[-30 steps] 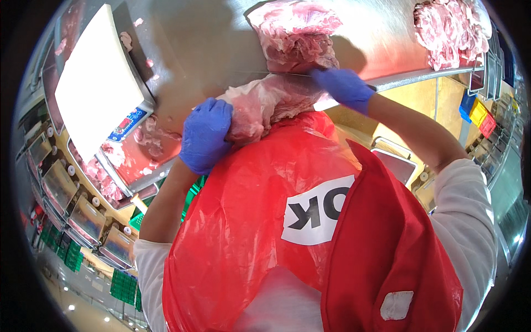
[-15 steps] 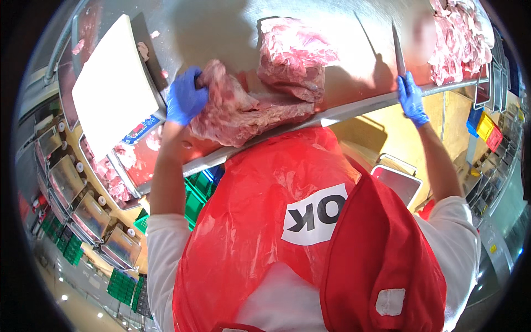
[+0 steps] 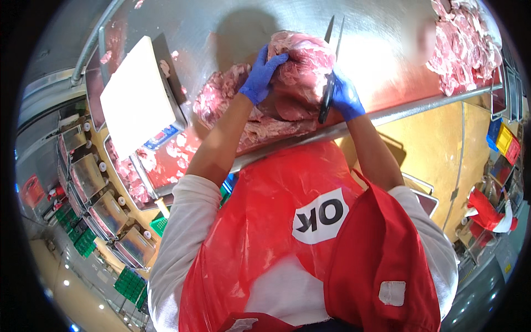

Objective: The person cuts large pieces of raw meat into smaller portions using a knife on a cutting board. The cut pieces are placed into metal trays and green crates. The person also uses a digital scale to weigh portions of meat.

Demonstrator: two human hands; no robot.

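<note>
A thick, rounded piece of raw meat (image 3: 304, 61) is between my two hands near the table's front edge. My left hand (image 3: 261, 79), in a blue glove, grips its left side with the thumb and fingers over the top. My right hand (image 3: 347, 98), also gloved, is at its right side and holds a knife. The knife's black handle (image 3: 327, 100) lies along the palm, and its narrow blade (image 3: 339, 41) points away from me. A dark blade-shaped streak beside it looks like its shadow. More raw meat (image 3: 217, 95) spreads beneath and left of my left hand.
A scale with a white platform (image 3: 135, 97) stands at the left. Meat scraps (image 3: 130, 174) lie in a tray near it. A heap of cut meat (image 3: 464, 50) sits at the right end of the metal table (image 3: 381, 61). Another person in red (image 3: 487, 209) is farther off at right.
My right hand has come in from the right with the knife to the meat. My left hand has moved right, from the left end of the meat onto the thick piece.
</note>
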